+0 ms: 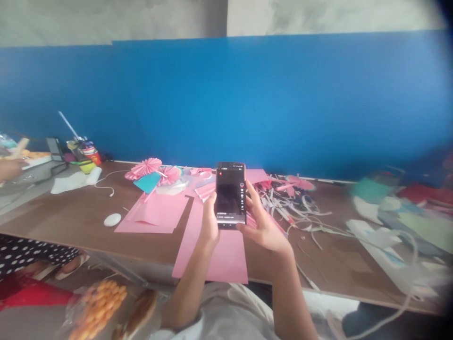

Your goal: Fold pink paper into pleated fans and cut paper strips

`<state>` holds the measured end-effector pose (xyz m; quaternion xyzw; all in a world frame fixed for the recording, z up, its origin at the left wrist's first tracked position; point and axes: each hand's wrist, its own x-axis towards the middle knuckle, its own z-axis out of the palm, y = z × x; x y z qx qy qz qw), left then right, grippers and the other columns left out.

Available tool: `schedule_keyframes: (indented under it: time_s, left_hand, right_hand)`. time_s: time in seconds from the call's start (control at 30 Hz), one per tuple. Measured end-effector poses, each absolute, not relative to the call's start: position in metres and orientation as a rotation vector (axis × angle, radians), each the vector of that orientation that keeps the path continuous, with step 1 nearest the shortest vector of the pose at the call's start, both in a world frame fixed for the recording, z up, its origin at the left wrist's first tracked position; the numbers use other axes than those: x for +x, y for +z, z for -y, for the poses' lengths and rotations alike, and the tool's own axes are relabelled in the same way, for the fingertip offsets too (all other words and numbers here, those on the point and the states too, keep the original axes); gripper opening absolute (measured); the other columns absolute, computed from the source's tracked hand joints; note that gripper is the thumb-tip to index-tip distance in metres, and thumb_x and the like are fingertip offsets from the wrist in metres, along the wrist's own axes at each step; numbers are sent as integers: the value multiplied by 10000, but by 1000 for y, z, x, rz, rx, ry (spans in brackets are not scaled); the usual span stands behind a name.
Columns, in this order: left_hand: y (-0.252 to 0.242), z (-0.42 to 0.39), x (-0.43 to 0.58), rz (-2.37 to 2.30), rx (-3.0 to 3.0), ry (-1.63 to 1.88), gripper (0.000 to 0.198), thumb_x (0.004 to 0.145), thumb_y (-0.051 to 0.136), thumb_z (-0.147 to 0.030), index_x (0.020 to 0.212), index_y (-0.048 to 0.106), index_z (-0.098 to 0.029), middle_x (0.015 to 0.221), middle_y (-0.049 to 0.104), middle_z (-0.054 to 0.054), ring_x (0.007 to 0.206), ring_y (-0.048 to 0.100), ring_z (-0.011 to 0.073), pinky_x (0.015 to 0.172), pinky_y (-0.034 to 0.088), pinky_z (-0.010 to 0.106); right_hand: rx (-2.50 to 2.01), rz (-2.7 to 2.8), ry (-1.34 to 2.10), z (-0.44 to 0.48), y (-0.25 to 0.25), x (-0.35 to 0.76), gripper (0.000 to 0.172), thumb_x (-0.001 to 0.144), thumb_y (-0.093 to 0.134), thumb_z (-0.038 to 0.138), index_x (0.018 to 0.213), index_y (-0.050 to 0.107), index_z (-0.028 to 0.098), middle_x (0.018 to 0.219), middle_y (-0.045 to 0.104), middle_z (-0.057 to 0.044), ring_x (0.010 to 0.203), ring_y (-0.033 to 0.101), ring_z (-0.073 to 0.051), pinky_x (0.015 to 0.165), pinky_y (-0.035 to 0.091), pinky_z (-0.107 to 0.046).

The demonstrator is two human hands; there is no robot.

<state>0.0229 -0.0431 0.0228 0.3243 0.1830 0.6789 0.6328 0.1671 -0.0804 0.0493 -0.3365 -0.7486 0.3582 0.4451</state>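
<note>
L hand (211, 222): grips phone (230, 198), L side
R hand (269, 230): grips R side (thumb low)
Desk (87, 212) front edge: I'd brace f'arms

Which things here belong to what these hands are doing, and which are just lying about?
In use:
phone, held between the left hand and right hand
possibly the pink sheet below it

Seemingly just lying about:
pleated pink paper
white oval object
heap of thin strips
</note>
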Motion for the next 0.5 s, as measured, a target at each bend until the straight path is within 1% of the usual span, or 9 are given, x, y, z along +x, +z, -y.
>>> schedule_keyframes:
  time_s: [0.1, 0.27, 0.5]
  left_hand:
    - [23, 43, 22, -422, 735, 1558, 444, 910, 585, -513, 1144, 737, -167, 1074, 765, 74, 1076, 685, 286, 944, 507, 383]
    - [22, 42, 22, -423, 746, 1555, 426, 916, 583, -501, 1120, 740, -162, 1050, 767, 68, 1052, 693, 274, 911, 522, 362]
    - [21, 42, 23, -439, 737, 1557, 387, 919, 583, -480, 1104, 730, -173, 970, 778, 47, 915, 731, 246, 803, 550, 324]
  right_hand:
    - [-839, 1850, 896, 81, 50, 167, 1035, 862, 620, 120, 1621, -46, 349, 1621, 317, -95, 1400, 444, -273, 1109, 452, -470]
    - [-833, 1854, 893, 81, 47, 168, 1039, 860, 616, 99, 1619, -43, 359, 1641, 285, -83, 1438, 405, -274, 1137, 424, -468]
    - [-850, 1855, 899, 81, 45, 169, 1042, 870, 613, 108, 1618, -69, 355, 1662, 251, -89, 1456, 396, -291, 1110, 458, -476]
